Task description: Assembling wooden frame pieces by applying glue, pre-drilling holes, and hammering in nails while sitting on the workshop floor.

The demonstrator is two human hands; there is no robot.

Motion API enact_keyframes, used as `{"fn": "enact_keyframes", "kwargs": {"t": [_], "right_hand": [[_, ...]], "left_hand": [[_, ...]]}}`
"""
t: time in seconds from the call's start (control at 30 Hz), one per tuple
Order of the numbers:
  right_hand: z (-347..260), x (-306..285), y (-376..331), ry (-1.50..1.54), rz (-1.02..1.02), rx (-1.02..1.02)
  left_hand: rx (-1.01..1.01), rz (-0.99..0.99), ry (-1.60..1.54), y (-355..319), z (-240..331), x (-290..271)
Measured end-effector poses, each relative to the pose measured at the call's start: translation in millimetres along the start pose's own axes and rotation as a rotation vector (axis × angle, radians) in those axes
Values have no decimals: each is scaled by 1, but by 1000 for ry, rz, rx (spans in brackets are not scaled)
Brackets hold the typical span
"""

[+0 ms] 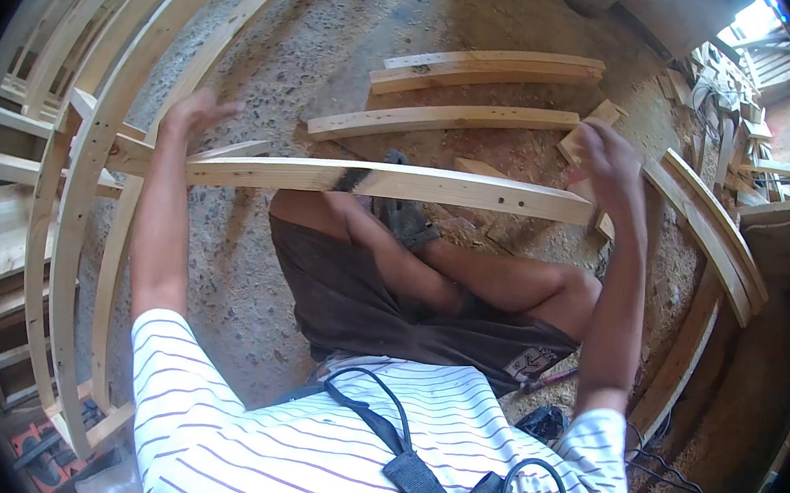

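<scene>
A long, slightly curved wooden slat (457, 191) with a dark mark lies across in front of me, above my crossed legs. My left hand (200, 114) is raised just beyond its left end, fingers stretched to the right and apart, holding nothing; my left forearm crosses in front of the slat. Beside that hand stands a curved wooden frame (104, 152). My right hand (609, 163) hovers near the slat's right end, thumb and fingers apart, somewhat blurred, with nothing seen between them. What supports the slat is unclear.
Curved wooden pieces (445, 123) lie on the dusty floor ahead, among offcuts (581, 141). More curved slats (705, 234) are at right, near black cables (686, 479). An orange-and-black object (47, 455) sits at lower left. Wood scraps (713, 106) pile up at far right.
</scene>
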State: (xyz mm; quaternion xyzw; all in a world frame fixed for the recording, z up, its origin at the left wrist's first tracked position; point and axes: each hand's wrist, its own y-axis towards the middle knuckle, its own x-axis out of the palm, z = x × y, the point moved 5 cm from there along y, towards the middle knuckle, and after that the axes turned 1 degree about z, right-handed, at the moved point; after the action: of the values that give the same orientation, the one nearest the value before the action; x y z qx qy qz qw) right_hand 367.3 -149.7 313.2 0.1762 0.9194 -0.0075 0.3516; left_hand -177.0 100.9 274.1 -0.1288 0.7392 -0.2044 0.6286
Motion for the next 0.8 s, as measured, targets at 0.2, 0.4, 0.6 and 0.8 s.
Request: {"fn": "enact_keyframes", "kwargs": {"t": [0.2, 0.4, 0.6, 0.8], "right_hand": [[0, 159, 29, -711, -938, 88], [46, 101, -25, -535, -676, 287], [22, -8, -5, -305, 192, -34], [88, 16, 38, -60, 391, 144]], "left_hand": [[67, -229, 71, 12, -59, 67], [109, -49, -198, -17, -30, 15], [317, 953, -677, -87, 8, -37], [356, 1178, -1021, -57, 42, 31]]}}
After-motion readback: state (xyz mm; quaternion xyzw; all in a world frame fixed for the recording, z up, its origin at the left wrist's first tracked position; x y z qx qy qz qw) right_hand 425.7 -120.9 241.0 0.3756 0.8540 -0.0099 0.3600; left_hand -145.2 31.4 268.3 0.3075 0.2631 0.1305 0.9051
